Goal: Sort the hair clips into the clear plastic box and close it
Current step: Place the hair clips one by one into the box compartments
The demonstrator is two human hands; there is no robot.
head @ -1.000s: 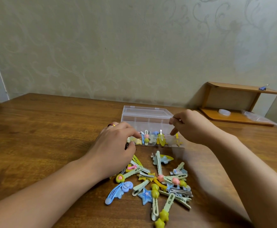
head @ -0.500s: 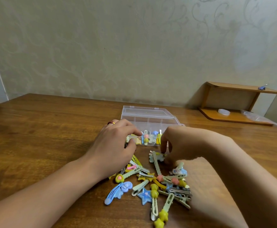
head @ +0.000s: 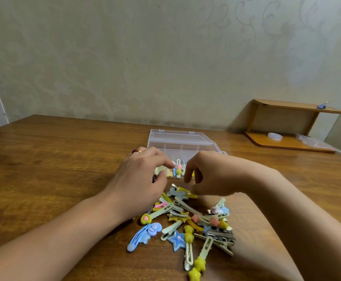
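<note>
Presently, the left hand [head: 139,179] rests at the near left corner of the clear plastic box [head: 180,145], its fingers curled, with forefinger and thumb close together over the box's front compartments. A small dark object shows under the thumb, but whether the hand pinches it cannot be told. A ring [head: 136,151] sits on one finger of this hand.

The right hand [head: 208,173] hovers just above the far end of the pile of hair clips [head: 188,224], fingers bent downward and apart; nothing is seen between them, and no contact with a clip can be confirmed.

The box stands open on the wooden table [head: 54,159], its lid [head: 177,135] laid back toward the wall. Several clips already lie in its front compartments, among them a pale clip with a pink and yellow ornament [head: 178,169]. The loose pile lies just in front of the box, between the two forearms. In it: a blue snap clip with a rose [head: 143,236], a blue star [head: 177,240], a green clip with a heart [head: 153,216] and a green clip with yellow stars [head: 199,264].

At the far right a small wooden shelf [head: 287,126] stands against the patterned wall [head: 165,57]; a white roll [head: 274,136] lies on its lower board, a small blue object [head: 322,106] on its upper board.
</note>
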